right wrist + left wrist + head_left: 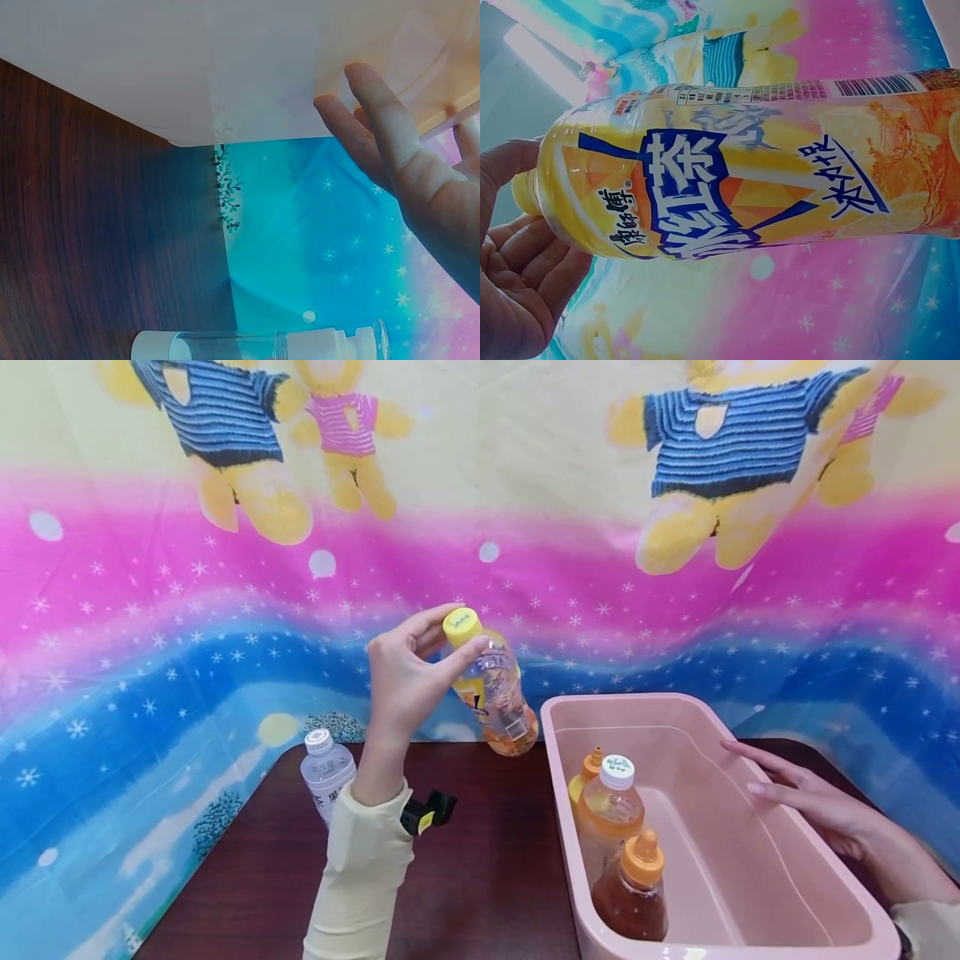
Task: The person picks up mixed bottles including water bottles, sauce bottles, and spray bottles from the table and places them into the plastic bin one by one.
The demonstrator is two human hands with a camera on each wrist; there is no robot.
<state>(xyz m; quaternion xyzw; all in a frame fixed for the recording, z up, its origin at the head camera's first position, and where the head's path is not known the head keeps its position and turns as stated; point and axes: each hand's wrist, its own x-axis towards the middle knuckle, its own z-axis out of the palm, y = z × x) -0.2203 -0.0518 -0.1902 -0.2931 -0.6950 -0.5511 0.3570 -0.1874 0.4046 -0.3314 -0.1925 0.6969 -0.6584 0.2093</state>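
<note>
My left hand [411, 672] holds an iced tea bottle [495, 693] by its yellow cap and neck, raised above the table and tilted. In the left wrist view the bottle's yellow and orange label [697, 180] faces the camera, and the fingers are at the cap end. On the right, my right hand [832, 806] touches the far-right side of a pink plastic bin [750, 860], fingers extended. The right wrist view shows those fingers [382, 112] against the bin's outer wall. Inside the bin stand a white-capped bottle [611, 814], an orange-capped bottle [637, 893] and an orange-tipped squeeze bottle [592, 764].
A clear bottle with a white cap [327, 768] stands on the dark wooden table [480, 860], left of my left forearm. Beyond the bin, a clear bottle with white ends [247, 345] shows in the right wrist view. A printed cloth [465, 485] hangs behind the table.
</note>
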